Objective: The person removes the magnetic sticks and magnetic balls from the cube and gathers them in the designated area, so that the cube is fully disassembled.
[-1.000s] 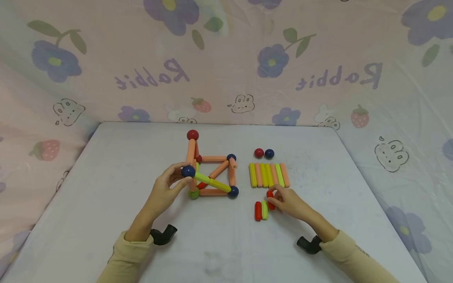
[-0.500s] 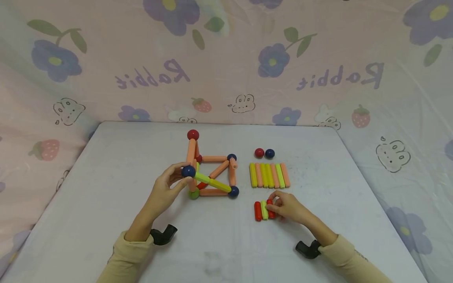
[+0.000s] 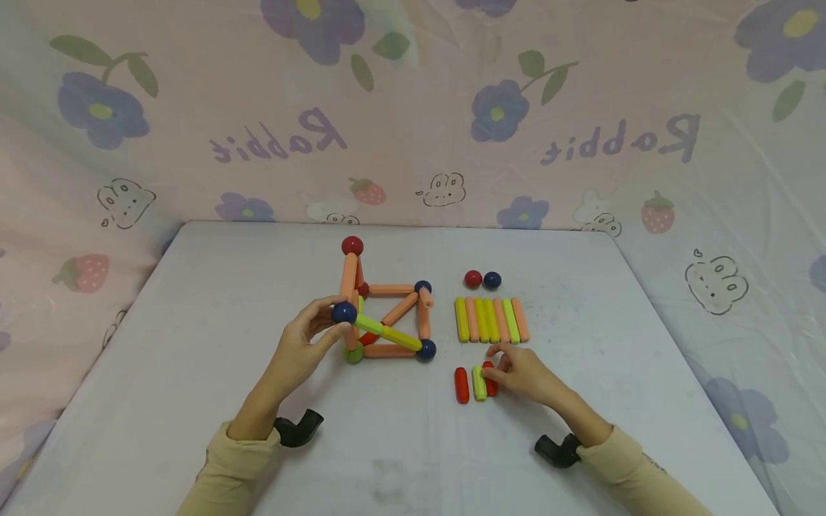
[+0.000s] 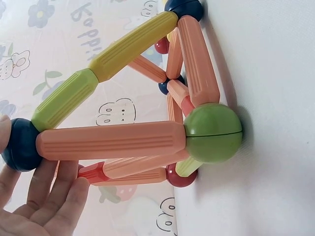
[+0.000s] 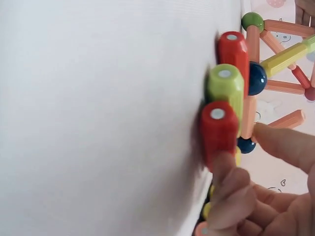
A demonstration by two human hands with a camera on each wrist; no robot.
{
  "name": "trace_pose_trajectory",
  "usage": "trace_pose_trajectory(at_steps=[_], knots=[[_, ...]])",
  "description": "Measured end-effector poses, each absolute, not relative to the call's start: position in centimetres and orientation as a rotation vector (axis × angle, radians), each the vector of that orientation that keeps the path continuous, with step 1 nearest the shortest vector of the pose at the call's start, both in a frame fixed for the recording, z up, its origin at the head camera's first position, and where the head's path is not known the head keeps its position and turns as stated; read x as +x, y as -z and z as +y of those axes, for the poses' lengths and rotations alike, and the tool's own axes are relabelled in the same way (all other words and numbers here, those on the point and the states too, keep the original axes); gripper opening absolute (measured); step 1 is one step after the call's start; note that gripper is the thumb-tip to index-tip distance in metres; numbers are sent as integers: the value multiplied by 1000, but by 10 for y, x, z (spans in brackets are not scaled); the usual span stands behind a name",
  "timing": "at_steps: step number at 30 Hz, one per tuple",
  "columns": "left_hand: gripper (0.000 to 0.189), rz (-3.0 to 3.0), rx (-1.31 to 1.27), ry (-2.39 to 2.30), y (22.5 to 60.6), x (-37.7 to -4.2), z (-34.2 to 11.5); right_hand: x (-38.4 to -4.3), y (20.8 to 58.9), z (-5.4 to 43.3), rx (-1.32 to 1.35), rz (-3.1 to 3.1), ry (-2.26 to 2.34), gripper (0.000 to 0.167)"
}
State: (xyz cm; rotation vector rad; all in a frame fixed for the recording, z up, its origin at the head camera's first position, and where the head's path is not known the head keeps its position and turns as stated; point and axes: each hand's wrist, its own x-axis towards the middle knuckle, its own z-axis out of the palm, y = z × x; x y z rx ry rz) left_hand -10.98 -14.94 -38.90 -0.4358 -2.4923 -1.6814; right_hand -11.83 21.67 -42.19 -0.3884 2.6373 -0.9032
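In the head view my left hand (image 3: 310, 344) holds a dark blue ball (image 3: 344, 313) at a raised corner of a ball-and-stick frame (image 3: 390, 351). From that ball a lime and a yellow stick (image 4: 135, 44) slope down to another blue ball; an orange stick (image 4: 110, 140) joins it to a green ball (image 4: 214, 132). My right hand (image 3: 525, 373) is at a short red stick (image 3: 492, 385) lying on the table. A fingertip touches that stick's side in the right wrist view, while the thumb stands apart from it. Left of it lie a short lime stick (image 3: 479, 383) and another short red stick (image 3: 462, 385).
Behind the short sticks lies a row of several longer yellow, orange and lime sticks (image 3: 492, 319). Beyond the row sit a loose red ball (image 3: 473, 279) and a loose blue ball (image 3: 492, 280). The white table (image 3: 258, 258) meets a printed curtain (image 3: 413, 93) at the back.
My right hand has brought its short red stick down beside the short lime one. The other short red stick has shifted left, widening its gap from the lime stick. My left hand stays put.
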Motion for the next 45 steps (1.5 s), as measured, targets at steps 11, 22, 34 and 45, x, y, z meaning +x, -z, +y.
trace_pose_trajectory(at_steps=[11, 22, 34, 45], knots=[[43, -2485, -442, 1674, 391, -111, -149, -136, 405, 187, -357, 2666, 1028, 26], [44, -2487, -439, 1696, 389, -110, -149, -169, 398, 158, -221, 2537, 1309, 34], [43, -2476, -451, 1662, 392, -111, -148, -199, 399, 126, 50, 2184, 1498, 56], [45, -2487, -448, 1683, 391, -111, -149, -208, 400, 113, 146, 2021, 1602, 46]])
